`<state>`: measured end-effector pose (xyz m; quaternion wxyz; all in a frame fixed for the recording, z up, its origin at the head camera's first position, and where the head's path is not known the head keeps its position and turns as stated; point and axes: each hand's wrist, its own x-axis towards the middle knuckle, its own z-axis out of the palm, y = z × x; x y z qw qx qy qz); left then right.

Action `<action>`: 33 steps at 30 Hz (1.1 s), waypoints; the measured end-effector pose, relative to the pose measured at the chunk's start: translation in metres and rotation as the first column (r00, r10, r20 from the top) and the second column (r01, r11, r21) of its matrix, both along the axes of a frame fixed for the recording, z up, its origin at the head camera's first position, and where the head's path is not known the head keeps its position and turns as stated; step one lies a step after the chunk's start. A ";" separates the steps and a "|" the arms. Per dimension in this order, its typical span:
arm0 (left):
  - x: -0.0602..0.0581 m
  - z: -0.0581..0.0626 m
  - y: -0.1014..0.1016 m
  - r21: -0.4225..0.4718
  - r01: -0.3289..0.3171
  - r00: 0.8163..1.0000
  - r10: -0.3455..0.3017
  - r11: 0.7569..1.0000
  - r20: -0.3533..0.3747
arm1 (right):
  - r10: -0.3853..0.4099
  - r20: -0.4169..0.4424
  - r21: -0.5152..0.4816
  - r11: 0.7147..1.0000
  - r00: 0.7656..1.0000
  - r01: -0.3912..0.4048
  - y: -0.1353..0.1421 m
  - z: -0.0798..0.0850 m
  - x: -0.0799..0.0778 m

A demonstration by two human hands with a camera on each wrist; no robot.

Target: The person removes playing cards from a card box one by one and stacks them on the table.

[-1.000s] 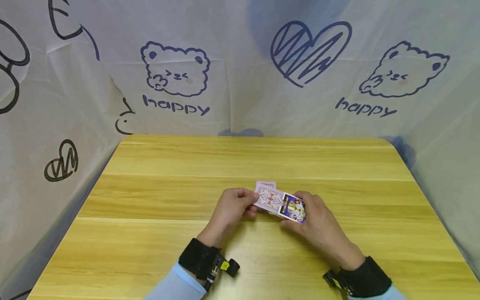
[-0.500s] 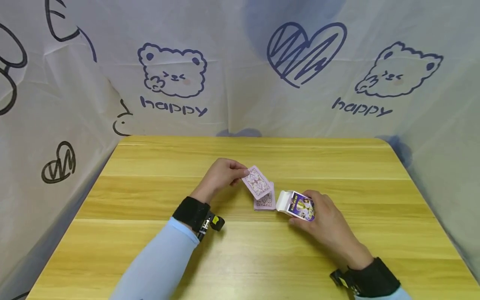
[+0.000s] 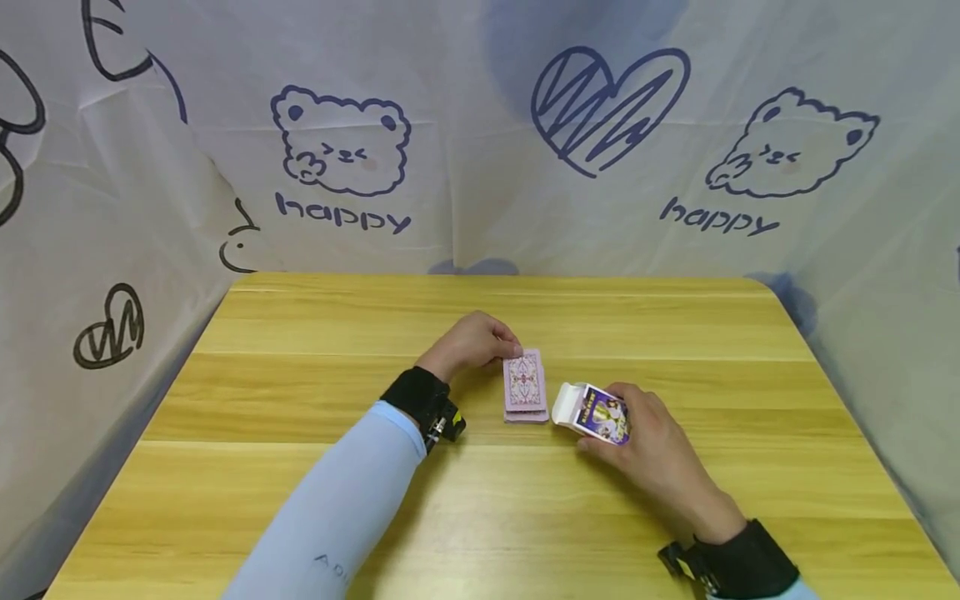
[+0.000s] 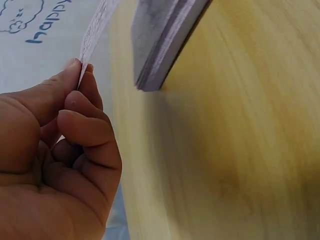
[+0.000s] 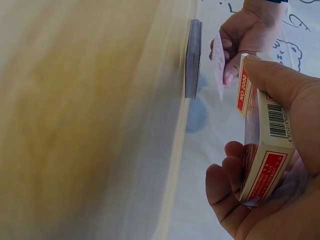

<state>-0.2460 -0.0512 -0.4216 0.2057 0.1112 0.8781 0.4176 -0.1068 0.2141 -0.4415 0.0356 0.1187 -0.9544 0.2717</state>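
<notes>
My left hand point(image 3: 480, 342) pinches a playing card point(image 3: 522, 379) by its far left corner, thumb on top. The card, patterned back up, is held over a deck of cards point(image 3: 527, 417) that lies on the table. In the left wrist view a gap shows between the pinched card point(image 4: 95, 37) and the deck point(image 4: 162, 55). To the right, my right hand point(image 3: 652, 442) grips a card box point(image 3: 602, 414), purple on its face. Its white flap point(image 3: 567, 404) stands open toward the deck. A barcode shows on the box point(image 5: 265, 145) in the right wrist view.
The wooden table point(image 3: 337, 517) has rounded far corners. A white cloth point(image 3: 480, 167) with drawn bears and hearts hangs behind it and along both sides. Each wrist wears a black strap with a small camera point(image 3: 450, 421).
A card was drawn leftward off the deck and box by my left hand, swung up, then brought back over the deck. My right hand and the box shifted slightly right.
</notes>
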 end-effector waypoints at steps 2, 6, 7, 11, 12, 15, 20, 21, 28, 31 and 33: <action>-0.001 -0.003 0.003 -0.005 -0.004 1.000 0.004 1.000 0.008 | 0.000 -0.002 -0.003 1.000 1.000 0.000 0.000 -0.001 0.000; -0.002 -0.006 0.006 0.002 -0.007 1.000 0.007 1.000 0.025 | 0.000 0.002 -0.008 1.000 1.000 0.000 0.000 -0.001 0.000; -0.002 -0.007 0.006 0.006 -0.009 1.000 0.008 1.000 0.029 | -0.001 0.004 -0.009 1.000 1.000 0.001 0.000 -0.001 0.000; -0.002 -0.009 0.008 0.016 -0.007 0.999 0.006 1.000 0.037 | -0.002 0.008 -0.009 1.000 1.000 0.002 0.001 0.000 0.000; -0.002 -0.009 0.008 0.011 -0.005 0.999 0.005 1.000 0.034 | -0.002 0.008 -0.009 1.000 1.000 0.002 0.001 0.000 0.000; -0.002 -0.011 0.009 -0.003 -0.001 1.000 0.001 1.000 0.029 | -0.002 0.008 -0.009 1.000 1.000 0.002 0.001 0.001 0.001; 0.000 -0.013 0.010 -0.052 0.004 1.000 -0.003 0.999 0.012 | -0.003 0.011 -0.005 1.000 1.000 0.003 0.001 0.001 0.001; 0.000 -0.013 0.011 -0.063 0.004 1.000 -0.004 0.998 0.007 | -0.004 0.012 -0.004 1.000 1.000 0.004 0.001 0.001 0.001; 0.001 -0.016 0.014 -0.132 0.012 0.999 -0.018 0.991 -0.044 | -0.008 0.026 -0.007 1.000 1.000 0.008 0.002 0.000 0.001; 0.003 -0.015 0.016 -0.177 0.021 0.996 -0.035 0.984 -0.079 | -0.009 0.028 -0.008 1.000 1.000 0.009 0.002 0.000 0.001; 0.005 -0.013 0.017 -0.208 0.029 0.993 -0.053 0.978 -0.108 | -0.010 0.030 -0.009 1.000 0.999 0.010 0.002 0.000 0.001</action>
